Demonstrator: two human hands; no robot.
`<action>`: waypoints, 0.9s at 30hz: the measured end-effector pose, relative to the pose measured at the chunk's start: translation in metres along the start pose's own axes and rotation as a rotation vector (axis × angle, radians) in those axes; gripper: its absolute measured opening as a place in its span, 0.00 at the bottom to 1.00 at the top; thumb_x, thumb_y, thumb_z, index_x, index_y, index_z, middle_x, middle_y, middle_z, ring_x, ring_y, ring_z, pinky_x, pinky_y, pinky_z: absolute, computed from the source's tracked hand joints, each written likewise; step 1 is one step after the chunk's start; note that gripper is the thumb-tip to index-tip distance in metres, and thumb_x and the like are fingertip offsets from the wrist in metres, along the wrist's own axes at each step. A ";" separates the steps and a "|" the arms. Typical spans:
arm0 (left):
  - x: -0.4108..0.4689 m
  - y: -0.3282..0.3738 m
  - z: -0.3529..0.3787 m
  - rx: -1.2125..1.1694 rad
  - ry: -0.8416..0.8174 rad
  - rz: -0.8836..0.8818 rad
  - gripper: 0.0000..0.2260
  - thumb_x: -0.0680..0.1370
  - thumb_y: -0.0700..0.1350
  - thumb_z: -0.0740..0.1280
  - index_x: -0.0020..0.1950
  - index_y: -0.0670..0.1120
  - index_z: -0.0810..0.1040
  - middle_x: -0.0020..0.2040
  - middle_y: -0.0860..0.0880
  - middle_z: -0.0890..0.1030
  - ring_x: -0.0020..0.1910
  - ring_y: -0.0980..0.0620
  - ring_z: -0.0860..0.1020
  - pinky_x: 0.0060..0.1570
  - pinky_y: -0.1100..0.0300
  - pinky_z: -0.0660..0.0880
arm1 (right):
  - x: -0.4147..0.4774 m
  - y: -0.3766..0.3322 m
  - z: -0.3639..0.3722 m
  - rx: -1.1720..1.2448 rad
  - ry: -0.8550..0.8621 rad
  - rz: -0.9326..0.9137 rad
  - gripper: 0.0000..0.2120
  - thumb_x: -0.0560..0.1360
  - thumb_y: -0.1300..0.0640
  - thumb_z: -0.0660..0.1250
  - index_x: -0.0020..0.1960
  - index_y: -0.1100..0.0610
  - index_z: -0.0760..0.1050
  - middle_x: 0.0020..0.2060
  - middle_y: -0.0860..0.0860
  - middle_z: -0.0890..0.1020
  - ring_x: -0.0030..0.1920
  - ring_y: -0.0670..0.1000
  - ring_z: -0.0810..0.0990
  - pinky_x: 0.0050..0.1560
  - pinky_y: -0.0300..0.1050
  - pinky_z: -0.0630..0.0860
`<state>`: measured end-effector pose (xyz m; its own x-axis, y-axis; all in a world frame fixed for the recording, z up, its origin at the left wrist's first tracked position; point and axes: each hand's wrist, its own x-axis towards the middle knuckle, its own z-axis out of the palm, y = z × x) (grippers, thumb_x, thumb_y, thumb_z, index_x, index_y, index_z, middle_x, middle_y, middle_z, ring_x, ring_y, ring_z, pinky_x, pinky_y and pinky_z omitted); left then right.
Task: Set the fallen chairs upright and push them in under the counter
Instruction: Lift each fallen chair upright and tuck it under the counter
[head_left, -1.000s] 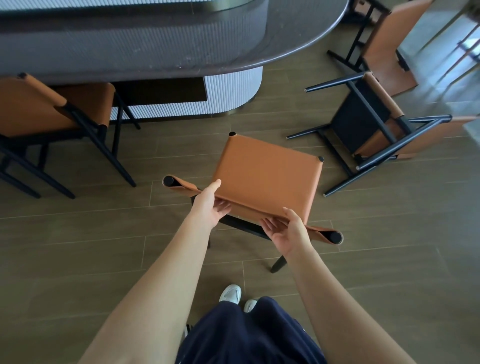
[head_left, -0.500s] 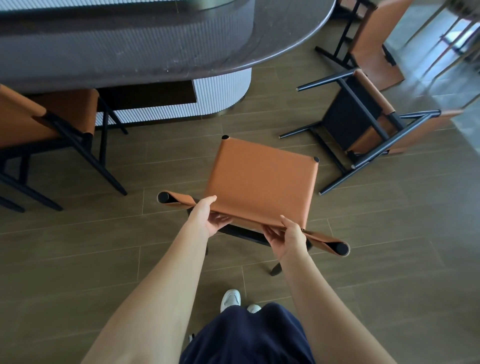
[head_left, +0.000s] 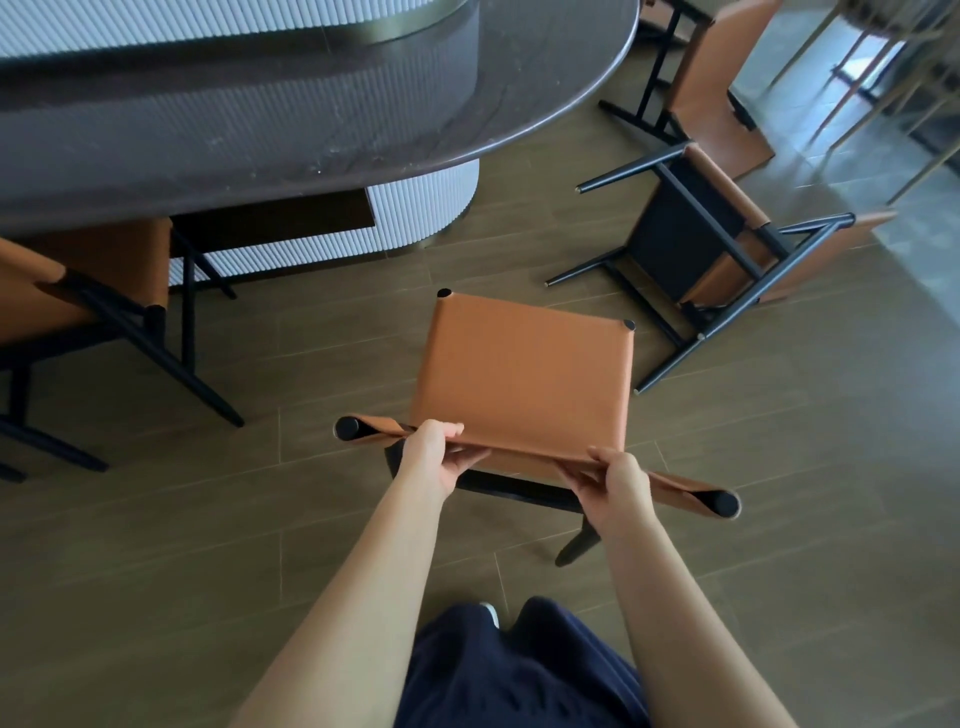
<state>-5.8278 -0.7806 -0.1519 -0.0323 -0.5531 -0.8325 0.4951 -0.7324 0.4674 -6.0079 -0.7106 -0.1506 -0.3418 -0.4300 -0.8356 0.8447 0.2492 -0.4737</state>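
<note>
1. Lower centre: the left hand (head_left: 434, 452) and right hand (head_left: 615, 480) both curl over the backrest top of the held chair (head_left: 524, 379), which stands upright.
2. Four chairs in all: the held chair, a left chair (head_left: 47, 306) partly under the counter (head_left: 311, 130), a fallen chair (head_left: 685, 244) at right, and a far chair (head_left: 711, 93) at upper right.
3. The counter fills the upper left, apart from the held chair.

**Four chairs, one counter, two hands**

We count four orange chairs with black frames: the middle chair (head_left: 524, 379), the left chair (head_left: 104, 260), the tipped chair (head_left: 670, 244) and the far chair (head_left: 711, 88). We see one counter (head_left: 311, 119) and two hands, the left hand (head_left: 434, 452) and the right hand (head_left: 615, 480).
</note>
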 end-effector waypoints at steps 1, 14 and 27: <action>-0.001 0.005 0.005 -0.018 -0.015 0.004 0.12 0.75 0.29 0.62 0.58 0.35 0.73 0.55 0.36 0.76 0.47 0.35 0.79 0.38 0.43 0.81 | 0.001 -0.005 0.005 -0.002 -0.001 -0.005 0.18 0.76 0.73 0.60 0.65 0.67 0.65 0.55 0.66 0.75 0.51 0.66 0.78 0.51 0.65 0.78; 0.009 0.046 0.069 -0.043 -0.021 0.006 0.12 0.75 0.28 0.61 0.57 0.35 0.72 0.53 0.36 0.76 0.42 0.37 0.80 0.45 0.44 0.80 | 0.017 -0.058 0.048 0.009 -0.066 -0.136 0.19 0.72 0.77 0.58 0.63 0.71 0.65 0.60 0.70 0.72 0.56 0.72 0.77 0.45 0.65 0.80; 0.032 0.118 0.158 0.007 -0.059 0.072 0.12 0.73 0.27 0.60 0.54 0.36 0.72 0.48 0.35 0.78 0.45 0.33 0.80 0.30 0.49 0.81 | 0.049 -0.146 0.131 -0.073 -0.081 -0.121 0.12 0.72 0.75 0.60 0.53 0.65 0.67 0.52 0.66 0.73 0.54 0.72 0.78 0.44 0.63 0.82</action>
<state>-5.9072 -0.9474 -0.0764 -0.0475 -0.6266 -0.7779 0.4915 -0.6927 0.5279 -6.0946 -0.8816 -0.0860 -0.4025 -0.5283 -0.7476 0.7662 0.2526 -0.5909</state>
